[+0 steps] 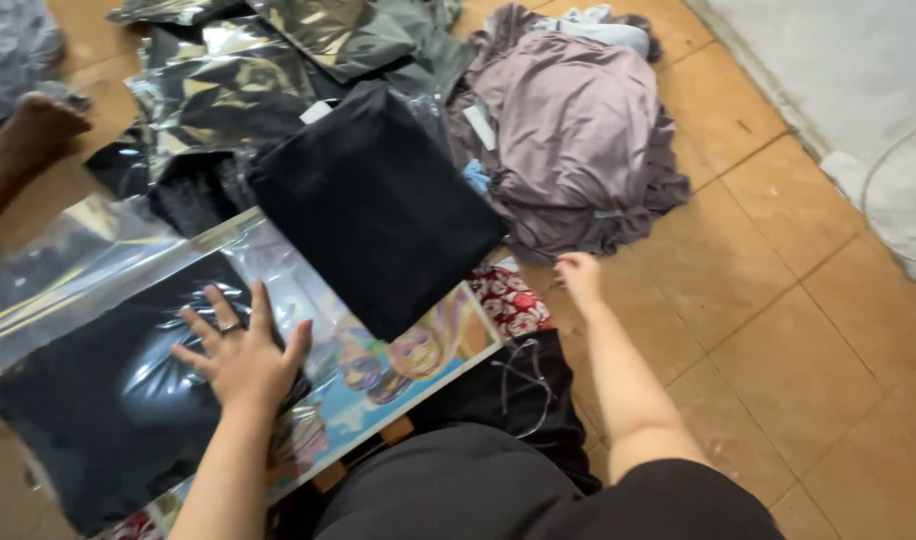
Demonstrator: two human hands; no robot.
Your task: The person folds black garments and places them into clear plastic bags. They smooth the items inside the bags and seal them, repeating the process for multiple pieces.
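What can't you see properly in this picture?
- Left hand: its palm lies flat on a clear bag of black cloth; the bag's lower end runs off the bottom edge.
- Right hand: blurred, fingertips unclear, so contact with the mauve clothes cannot be told.
- Foot: the left edge cuts off its owner.
- Shiny bags: glare hides their contents.

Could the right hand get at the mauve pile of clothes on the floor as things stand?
Probably yes. The right hand is empty and stretched out over bare tiled floor, close to the lower edge of the mauve pile of clothes. Nothing lies between them, and the folded black garment sits off to the side.
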